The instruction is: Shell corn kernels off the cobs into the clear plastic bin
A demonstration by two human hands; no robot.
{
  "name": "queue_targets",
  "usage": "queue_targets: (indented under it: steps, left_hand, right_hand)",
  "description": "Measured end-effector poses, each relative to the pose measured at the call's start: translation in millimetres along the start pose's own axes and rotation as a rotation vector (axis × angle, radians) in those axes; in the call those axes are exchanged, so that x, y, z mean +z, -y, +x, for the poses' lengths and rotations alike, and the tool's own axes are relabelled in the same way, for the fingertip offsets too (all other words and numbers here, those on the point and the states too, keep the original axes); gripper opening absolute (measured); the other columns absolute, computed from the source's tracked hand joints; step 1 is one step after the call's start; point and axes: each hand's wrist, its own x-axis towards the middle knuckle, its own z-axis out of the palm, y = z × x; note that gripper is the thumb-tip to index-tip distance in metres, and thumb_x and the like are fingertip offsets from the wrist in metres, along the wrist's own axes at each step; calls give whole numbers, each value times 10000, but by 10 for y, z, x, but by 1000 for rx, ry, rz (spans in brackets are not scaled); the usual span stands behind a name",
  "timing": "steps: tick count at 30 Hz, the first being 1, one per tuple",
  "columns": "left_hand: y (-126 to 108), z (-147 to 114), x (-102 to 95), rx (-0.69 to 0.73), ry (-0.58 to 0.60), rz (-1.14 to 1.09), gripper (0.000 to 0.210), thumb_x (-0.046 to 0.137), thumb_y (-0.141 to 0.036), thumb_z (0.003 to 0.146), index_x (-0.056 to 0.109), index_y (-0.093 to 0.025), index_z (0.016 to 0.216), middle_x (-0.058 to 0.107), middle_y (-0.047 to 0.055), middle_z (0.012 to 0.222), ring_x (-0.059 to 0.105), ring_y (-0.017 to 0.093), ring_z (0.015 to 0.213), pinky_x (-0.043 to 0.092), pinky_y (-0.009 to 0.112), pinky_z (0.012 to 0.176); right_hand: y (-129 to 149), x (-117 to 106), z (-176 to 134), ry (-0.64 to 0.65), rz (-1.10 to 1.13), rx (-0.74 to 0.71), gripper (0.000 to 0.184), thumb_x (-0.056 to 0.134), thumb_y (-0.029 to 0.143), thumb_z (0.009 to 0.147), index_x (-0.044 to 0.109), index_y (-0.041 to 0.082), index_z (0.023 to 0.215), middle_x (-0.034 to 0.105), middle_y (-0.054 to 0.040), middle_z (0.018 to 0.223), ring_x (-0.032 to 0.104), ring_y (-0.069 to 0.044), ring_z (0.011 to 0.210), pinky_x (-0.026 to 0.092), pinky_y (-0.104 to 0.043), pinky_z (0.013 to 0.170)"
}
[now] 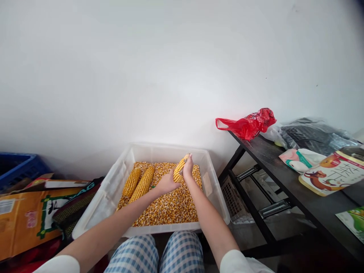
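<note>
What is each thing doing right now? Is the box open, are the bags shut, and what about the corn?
Corn cob: held in both hands over the bin.
Left hand: closed on the cob's lower end.
Right hand: gripping its upper part.
Clear bin: open, holding loose kernels.
Two cobs: lying in the bin, kernels on.
Red bag: crumpled on the table.
Blue crate: open.

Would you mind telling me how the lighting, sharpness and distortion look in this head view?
Head view: soft, even daylight and faint shadows; the white wall is bright, nearly washed out; both hands on the corn cob are sharp; wide-angle bending curves the black table and darkens the top right corner.
</note>
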Motion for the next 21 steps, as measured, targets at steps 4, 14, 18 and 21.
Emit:
queue_targets:
  steps: [4, 14, 18, 21]
  left_hand:
    - [47, 23, -36, 82, -18, -93, 501, 527, -467, 679, 417, -188, 1080, 608, 89, 998, 587, 229, 893, 406, 273, 756]
    - [67, 105, -23, -33, -145, 507, 482, 540, -237, 693, 374, -171, 1141, 533, 163, 999, 539, 290, 914, 410, 355, 711]
    - [-30, 82, 36, 27, -111, 529, 521, 536, -203, 683, 361, -131, 1169, 550, 186, 958, 549, 306, 882, 418, 363, 683]
    - [-84, 45, 43, 11, -55, 356, 504, 558, -291, 664, 400, -130, 1114, 600, 138, 866, 584, 283, 801, 429, 342, 659]
  right_hand:
    - [93, -164, 162, -38, 6, 30, 407, 300, 526, 791, 501, 198, 659, 548, 8, 492, 593, -158, 590, 460, -256, 527]
    - [38, -111, 74, -15, 312, 316, 443, 98, 457, 799, 361, 220, 533, 516, -23, 449, 548, -164, 459, 471, -328, 482]
    - [60, -102, 74, -100, 311, 265, 455, 83, 510, 802, 327, 227, 542, 457, 9, 405, 505, -147, 404, 469, -318, 481]
    - [61, -100, 108, -139, 205, 142, 461, 168, 577, 786, 369, 220, 575, 485, 11, 432, 514, -146, 414, 458, -296, 470]
